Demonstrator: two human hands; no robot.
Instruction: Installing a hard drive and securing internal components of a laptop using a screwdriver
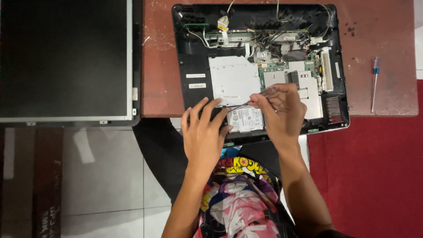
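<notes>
An opened laptop base lies on a reddish-brown table, its circuit board, wires and silver drive cover exposed. My left hand rests flat with fingers spread on the laptop's near edge, beside the silver hard drive. My right hand pinches a thin screwdriver whose tip points left over the drive area near my left fingertips.
A detached dark display panel lies at the left, partly over the table edge. A small blue-handled screwdriver lies at the table's right. Tiled floor shows at lower left and a red carpet at lower right.
</notes>
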